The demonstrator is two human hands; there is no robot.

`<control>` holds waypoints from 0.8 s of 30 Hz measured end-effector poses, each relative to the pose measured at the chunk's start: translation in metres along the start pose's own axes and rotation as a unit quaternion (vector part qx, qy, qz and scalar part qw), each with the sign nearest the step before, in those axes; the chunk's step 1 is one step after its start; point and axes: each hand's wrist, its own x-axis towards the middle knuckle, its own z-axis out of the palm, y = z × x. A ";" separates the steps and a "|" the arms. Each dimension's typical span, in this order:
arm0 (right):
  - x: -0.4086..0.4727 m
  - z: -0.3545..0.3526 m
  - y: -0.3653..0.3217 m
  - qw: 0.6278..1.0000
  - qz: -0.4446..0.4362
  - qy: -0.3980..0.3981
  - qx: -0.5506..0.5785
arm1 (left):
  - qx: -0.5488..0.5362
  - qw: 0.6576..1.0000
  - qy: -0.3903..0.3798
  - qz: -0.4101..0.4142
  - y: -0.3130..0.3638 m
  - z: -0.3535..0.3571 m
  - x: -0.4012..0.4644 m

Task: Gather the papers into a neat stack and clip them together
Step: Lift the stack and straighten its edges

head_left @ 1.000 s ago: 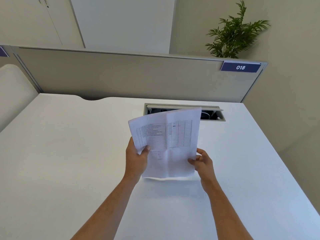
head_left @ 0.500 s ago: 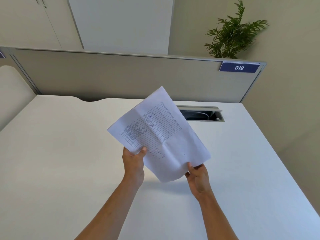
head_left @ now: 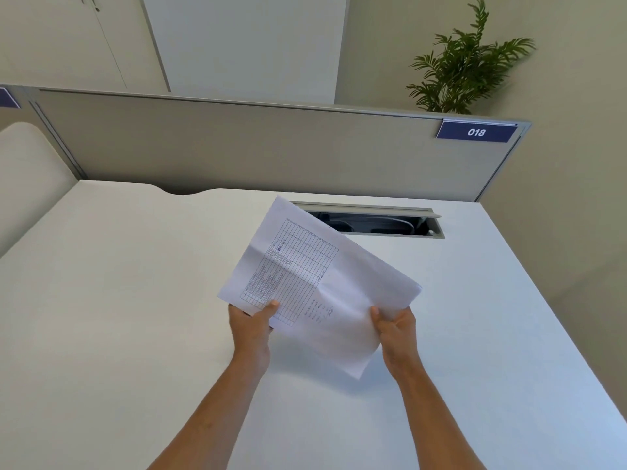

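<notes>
I hold a thin stack of white papers [head_left: 325,290] in the air above the white desk [head_left: 135,300], turned diagonally, with a printed table on the top sheet. My left hand [head_left: 252,325] pinches the stack's lower left edge, thumb on top. At the right edge, my right hand [head_left: 395,329] grips the stack with its thumb on the sheet. No clip is in view.
An open cable hatch [head_left: 376,222] is set into the desk behind the papers. A grey partition [head_left: 237,147] with a blue "018" tag [head_left: 476,131] runs along the back. A green plant [head_left: 464,62] stands behind it at the right.
The papers have turned from upright to a diagonal, flatter tilt, top corner swinging to the left. My right hand has shifted from the bottom edge to the right edge. Both hands kept their hold.
</notes>
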 end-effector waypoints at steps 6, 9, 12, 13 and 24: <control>0.013 -0.016 -0.013 0.997 -0.003 -0.008 -0.083 | 0.202 0.975 0.008 0.094 0.026 -0.027 0.034; 0.016 -0.015 -0.020 0.992 -0.015 -0.033 -0.124 | 0.270 0.957 -0.064 0.087 0.036 -0.032 0.041; 0.016 -0.010 -0.027 0.984 -0.029 -0.059 -0.164 | 0.270 0.953 -0.108 0.086 0.037 -0.032 0.041; 0.017 -0.010 -0.029 0.983 -0.032 -0.062 -0.172 | 0.269 0.951 -0.121 0.096 0.038 -0.032 0.040; 0.020 -0.001 -0.049 0.982 -0.100 -0.019 -0.157 | 0.194 0.954 -0.144 0.176 0.040 -0.022 0.026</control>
